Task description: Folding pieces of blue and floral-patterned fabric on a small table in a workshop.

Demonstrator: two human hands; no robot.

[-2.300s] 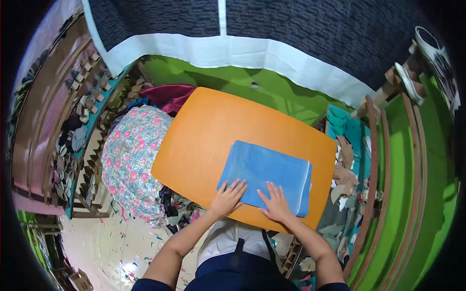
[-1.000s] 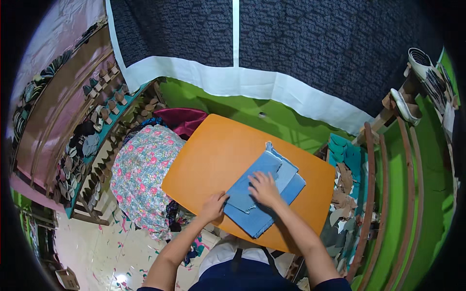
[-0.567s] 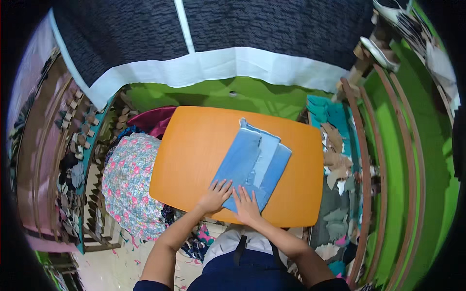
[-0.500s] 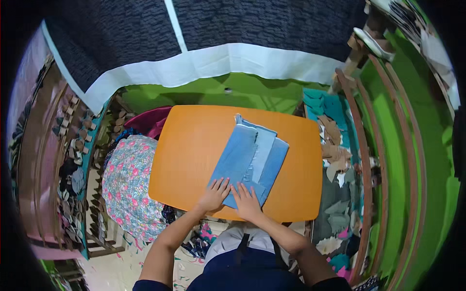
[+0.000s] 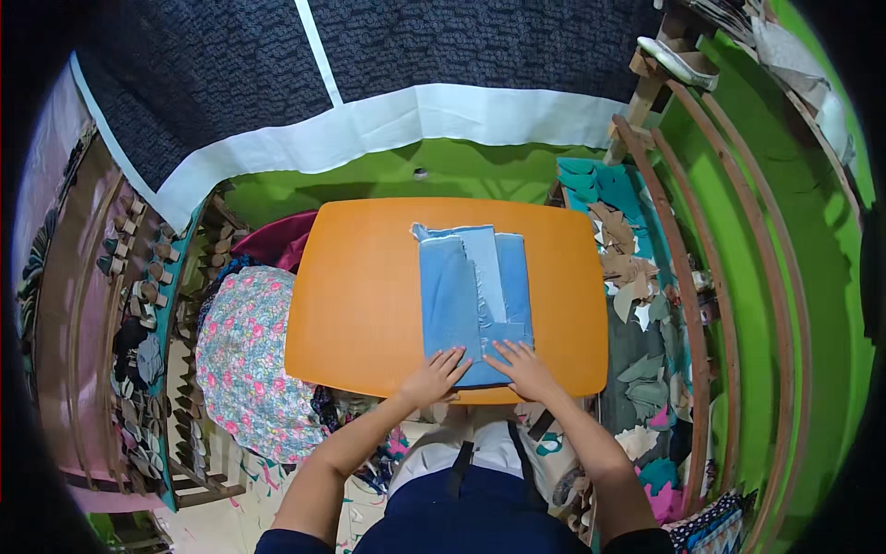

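A folded piece of blue denim cloth [image 5: 449, 286] lies on the orange table [image 5: 360, 277], right of its middle, with its sides running nearly straight away from me. Its top edge is frayed, and a lighter blue strip [image 5: 484, 277] shows down the middle between the folded flaps. My left hand [image 5: 432, 378] rests at the near left corner of the cloth, fingers spread. At the near right corner my right hand [image 5: 526, 371] presses down with its fingers spread too. Neither hand is wrapped round anything.
A flowered cloth bundle [image 5: 254, 355] bulges against the table's left side. Wooden racks [image 5: 171, 351] holding small pieces stand at the left. To the right, scraps [image 5: 643, 388] lie beside wooden rails [image 5: 683, 305]. A dark curtain [image 5: 489, 46] with a white border hangs behind.
The denim has turned counterclockwise, from slanting to nearly square with the table. Its far end swung left and its near end right. Both hands moved right and a little farther apart.
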